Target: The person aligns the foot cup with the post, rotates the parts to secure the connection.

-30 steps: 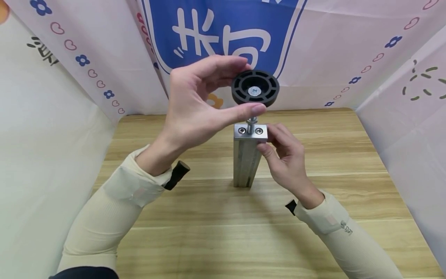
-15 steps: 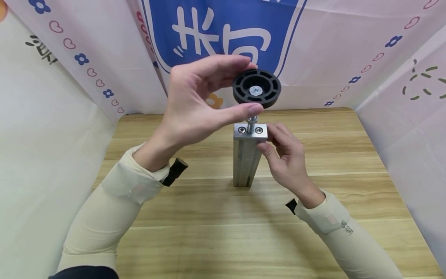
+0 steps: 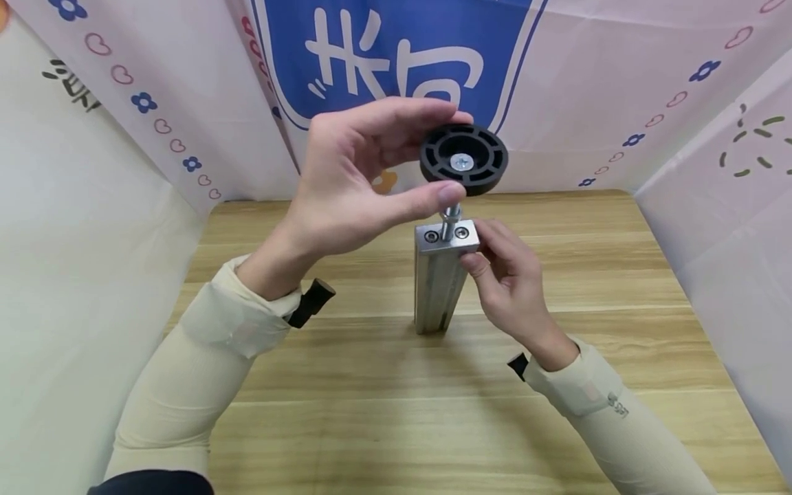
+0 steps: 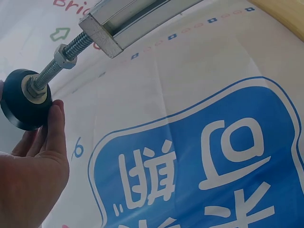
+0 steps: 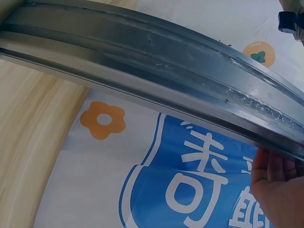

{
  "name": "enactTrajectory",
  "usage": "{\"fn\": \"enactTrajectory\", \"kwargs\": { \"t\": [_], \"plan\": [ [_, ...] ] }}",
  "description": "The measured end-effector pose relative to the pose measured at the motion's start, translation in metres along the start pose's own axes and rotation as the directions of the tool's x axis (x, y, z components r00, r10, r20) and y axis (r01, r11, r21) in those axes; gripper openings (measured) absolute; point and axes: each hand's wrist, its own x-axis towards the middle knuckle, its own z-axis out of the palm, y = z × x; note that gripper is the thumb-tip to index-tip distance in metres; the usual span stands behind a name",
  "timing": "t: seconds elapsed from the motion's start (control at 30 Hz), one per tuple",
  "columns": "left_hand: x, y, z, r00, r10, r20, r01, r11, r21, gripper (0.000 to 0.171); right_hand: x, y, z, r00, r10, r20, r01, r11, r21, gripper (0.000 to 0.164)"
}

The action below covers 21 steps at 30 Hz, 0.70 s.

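My left hand (image 3: pixel 346 185) holds the black round base of a leveling foot (image 3: pixel 464 159) between thumb and fingers. A Phillips-type screw head sits at the centre of the base. From the base a threaded rod (image 4: pixel 78 45) with a hex nut (image 4: pixel 65 58) runs into the metal end plate (image 3: pixel 442 244), which two socket screws flank. That plate caps an aluminium profile (image 3: pixel 433 289) standing on end on the table. Near its top, my right hand (image 3: pixel 510 275) grips the profile's right side with thumb and fingers. In the right wrist view, fingertips are partly hidden beneath the profile.
A wood-grain table (image 3: pixel 346 412) lies under the profile. Behind it hangs a white cloth backdrop (image 3: pixel 569 82) with a blue printed sign, and cloth walls rise at both sides. Each cream sleeve (image 3: pixel 179 392) carries a black wrist piece.
The round base has shifted slightly to the right. Against it, my left fingertips moved right while the thumb tip slid a little left. The profile's top leans slightly further right; my right hand keeps its hold.
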Motion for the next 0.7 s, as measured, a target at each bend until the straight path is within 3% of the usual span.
{"fn": "enactTrajectory", "kwargs": {
  "t": [0.23,0.47,0.7],
  "plan": [
    [0.001,-0.007,-0.005,1.0,-0.004,0.024,0.006,0.996,-0.088,0.054,0.0,0.0,0.001,1.0,0.002,-0.013,-0.002,1.0,0.01,0.048],
    [0.003,-0.014,-0.01,0.998,-0.009,0.067,0.023,0.977,-0.214,0.052,0.001,-0.002,0.002,1.0,0.006,-0.018,-0.006,1.0,-0.007,0.046],
    [0.0,-0.015,-0.009,0.999,-0.003,0.05,0.013,0.978,-0.207,0.056,0.0,-0.002,0.003,1.0,0.006,-0.028,-0.006,1.0,-0.003,0.049]
  ]
}}
